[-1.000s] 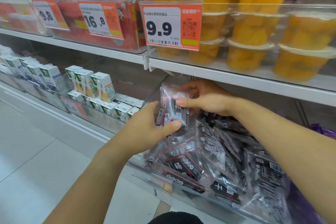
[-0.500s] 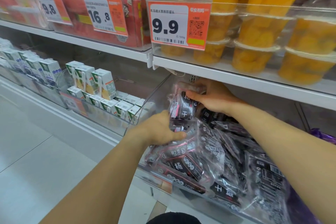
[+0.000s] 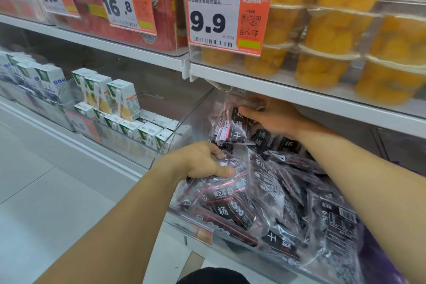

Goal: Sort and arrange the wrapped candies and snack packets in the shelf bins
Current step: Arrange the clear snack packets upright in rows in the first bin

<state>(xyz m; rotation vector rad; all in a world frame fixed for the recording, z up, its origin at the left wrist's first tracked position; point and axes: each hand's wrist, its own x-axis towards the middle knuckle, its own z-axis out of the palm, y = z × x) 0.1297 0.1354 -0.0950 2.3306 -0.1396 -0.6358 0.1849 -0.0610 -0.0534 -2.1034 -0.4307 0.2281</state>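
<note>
Two bare forearms, no sleeves, no jewellery

Single head-worn view, aimed forward and down at shelf bin [image 3: 184, 136]; taken close, at arm's reach. Upper shelf [image 3: 299, 90] seen toward 12 o'clock, floor [image 3: 46, 191] toward 8 o'clock.

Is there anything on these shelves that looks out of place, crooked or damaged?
Nothing looks damaged or spilled. The dark snack packets lie in a loose heap in the clear bin, facing every way. The right hand holds one packet upright at the back; the left hand grips others. The small cartons lie flat below standing ones.
</note>
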